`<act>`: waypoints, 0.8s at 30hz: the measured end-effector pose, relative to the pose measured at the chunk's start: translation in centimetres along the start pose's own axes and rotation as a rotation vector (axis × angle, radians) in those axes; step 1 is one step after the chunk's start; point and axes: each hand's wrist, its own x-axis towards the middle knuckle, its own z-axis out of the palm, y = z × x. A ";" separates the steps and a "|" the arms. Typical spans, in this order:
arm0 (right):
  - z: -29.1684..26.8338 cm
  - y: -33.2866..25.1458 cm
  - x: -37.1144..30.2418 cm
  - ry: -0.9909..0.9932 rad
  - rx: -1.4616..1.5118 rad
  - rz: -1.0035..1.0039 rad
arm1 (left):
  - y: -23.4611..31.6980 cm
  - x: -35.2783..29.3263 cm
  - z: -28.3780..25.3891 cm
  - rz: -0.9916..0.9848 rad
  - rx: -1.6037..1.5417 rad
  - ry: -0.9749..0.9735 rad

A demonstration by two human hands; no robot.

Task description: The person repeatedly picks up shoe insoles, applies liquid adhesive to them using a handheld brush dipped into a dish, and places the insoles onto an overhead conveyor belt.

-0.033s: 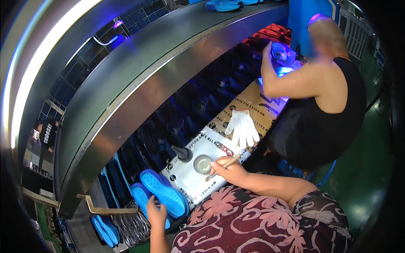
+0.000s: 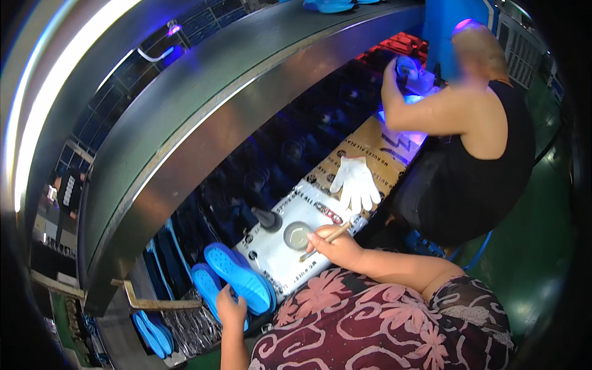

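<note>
Dim factory bench point(image 2: 271, 256), right hand point(image 2: 336, 246) grip pinching a brush point(image 2: 327, 237), left hand point(image 2: 231, 311) grip closed on blue sole point(image 2: 240, 277)

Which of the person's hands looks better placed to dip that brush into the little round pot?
Probably the right. The right hand already holds the brush, whose tip lies at the round pot. The left hand is lower down, gripping a blue shoe sole.

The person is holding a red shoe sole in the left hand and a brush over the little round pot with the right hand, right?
Not quite. The shoe sole in the left hand is blue, not red, as the head view shows. The rest holds: the right hand holds a brush with its tip at the little round pot.
</note>
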 end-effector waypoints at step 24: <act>1.4 4.3 6.2 -0.054 -0.494 0.013 | -0.1 -0.1 -2.3 -0.961 -1.717 -0.438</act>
